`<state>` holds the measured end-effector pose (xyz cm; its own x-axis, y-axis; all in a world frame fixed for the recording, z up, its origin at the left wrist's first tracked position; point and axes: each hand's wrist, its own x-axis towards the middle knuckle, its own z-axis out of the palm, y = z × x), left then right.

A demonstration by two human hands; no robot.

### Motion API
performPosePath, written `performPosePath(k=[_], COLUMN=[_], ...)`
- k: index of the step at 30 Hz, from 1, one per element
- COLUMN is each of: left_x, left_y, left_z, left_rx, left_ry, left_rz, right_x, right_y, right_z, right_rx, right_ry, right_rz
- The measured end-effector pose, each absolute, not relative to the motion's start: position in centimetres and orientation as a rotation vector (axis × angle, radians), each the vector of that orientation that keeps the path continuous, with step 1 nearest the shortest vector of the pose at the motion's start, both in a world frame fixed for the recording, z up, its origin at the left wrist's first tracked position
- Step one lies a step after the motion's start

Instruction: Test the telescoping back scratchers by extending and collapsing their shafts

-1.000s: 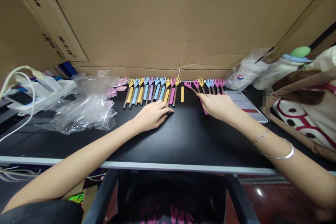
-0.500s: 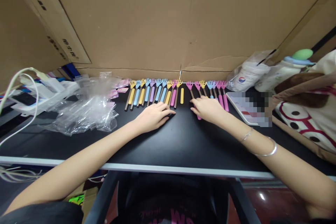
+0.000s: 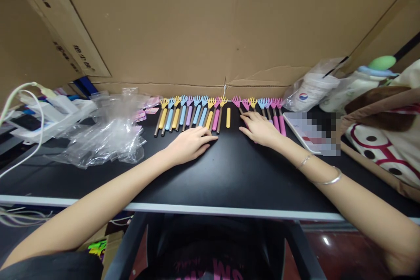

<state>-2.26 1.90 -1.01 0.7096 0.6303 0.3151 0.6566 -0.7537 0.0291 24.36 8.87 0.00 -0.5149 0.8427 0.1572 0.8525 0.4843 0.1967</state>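
Two groups of hand-shaped back scratchers with metal rods and coloured handles lie side by side on the black table. My left hand [image 3: 192, 143] rests at the lower end of the left group, by a yellow back scratcher [image 3: 209, 120], fingers stretched out and holding nothing. Over the right group lies my right hand [image 3: 260, 130], fingers apart above the rods, nearest a pink back scratcher [image 3: 236, 101] whose lower part it covers. Contact under the fingers is hard to make out. Between the groups is a loose yellow handle [image 3: 228, 118].
Crumpled clear plastic bags [image 3: 108, 133] and a white power strip [image 3: 49, 120] are at the left. A phone [image 3: 303, 133], a bagged cup [image 3: 310, 94] and a cloth bag [image 3: 387, 140] stand at the right. Cardboard [image 3: 183, 26] walls the back.
My right hand has slid slightly, its fingers spreading, and covers the pink handle end that showed below it. My left hand stays almost in place. The view has shifted a little.
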Motion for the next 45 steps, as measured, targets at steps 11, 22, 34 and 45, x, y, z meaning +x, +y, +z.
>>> performPosePath(k=[11,22,34,45], left_x=[-2.3,-2.4,-2.1,-1.8], left_y=[1.9,2.0,1.7,2.2], left_z=[-1.0,-0.9,-0.8,-0.9], left_rx=[-2.825,-2.813,-2.795,-2.738], left_ry=[-1.067,-1.058,-1.052,-1.026], left_rz=[-0.418,-0.410,-0.459,-0.485], right_x=[24.1,24.2,22.8,21.8], right_y=[8.3,8.1,7.4,6.5], right_z=[0.2,0.1,-0.3,-1.0], right_rx=[-1.694,-1.693,-1.216,-1.154], right_ry=[-2.578,-2.542,-2.553,-2.631], right_rz=[-0.435,-0.628,-0.547,-0.532])
